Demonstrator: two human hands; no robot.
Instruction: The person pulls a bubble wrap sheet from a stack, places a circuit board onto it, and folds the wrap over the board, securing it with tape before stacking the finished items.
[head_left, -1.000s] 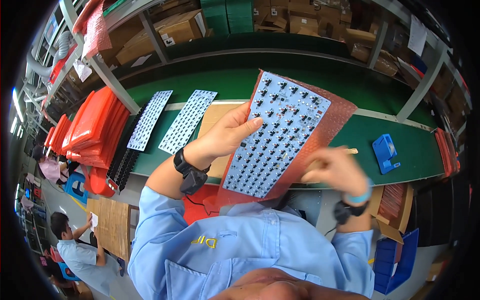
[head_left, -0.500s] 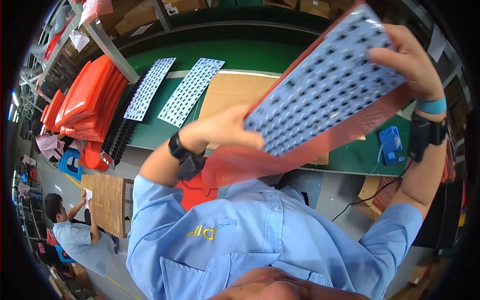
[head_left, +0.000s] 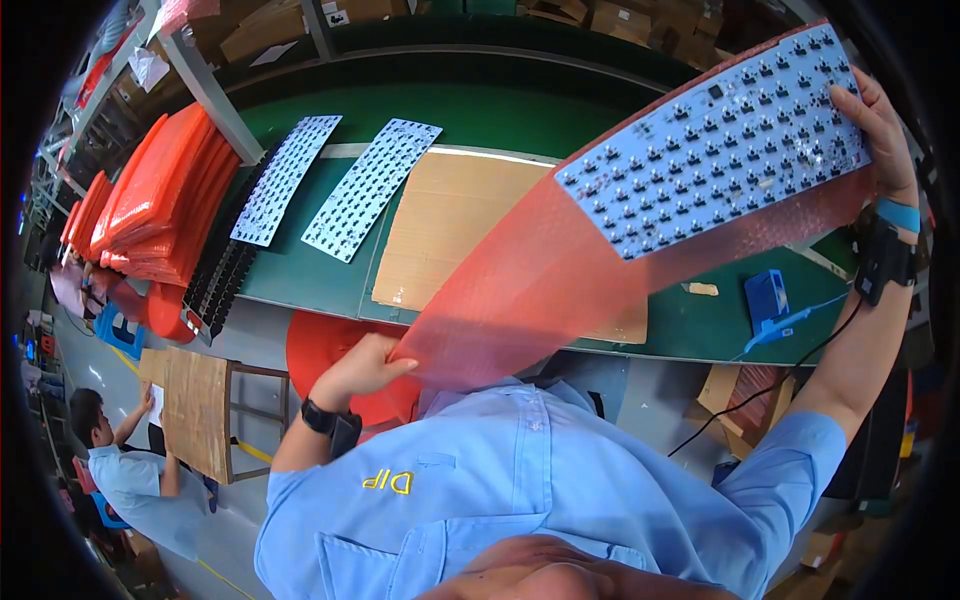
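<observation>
A light-coloured keyboard circuit board (head_left: 690, 130), dotted with rows of small black switches, is tilted above the bench at the right. My right hand (head_left: 878, 130) grips its right end, thumb on the face, together with a translucent red bubble-wrap sheet (head_left: 500, 300) that lies behind the board. Down at the bench's front edge, my left hand (head_left: 362, 370) pinches the sheet's lower left corner. The sheet is stretched between both hands. Below them, a brown cardboard sheet (head_left: 430, 230) lies on the green bench (head_left: 690, 325). Two similar boards rest left of it, one nearer (head_left: 370, 190) and one further left (head_left: 285, 185).
Red bubble-wrap pieces (head_left: 160, 200) are stacked at the bench's left, beside a black slotted rack (head_left: 215, 270). A blue tool (head_left: 766, 300) lies at the right. A red stool (head_left: 310, 345) stands below the bench. Another person (head_left: 130, 470) works by a wooden table (head_left: 200, 415).
My left hand has left the board's edge and moved down and left, drawing the red sheet's corner out. The board has shifted right with my right hand.
</observation>
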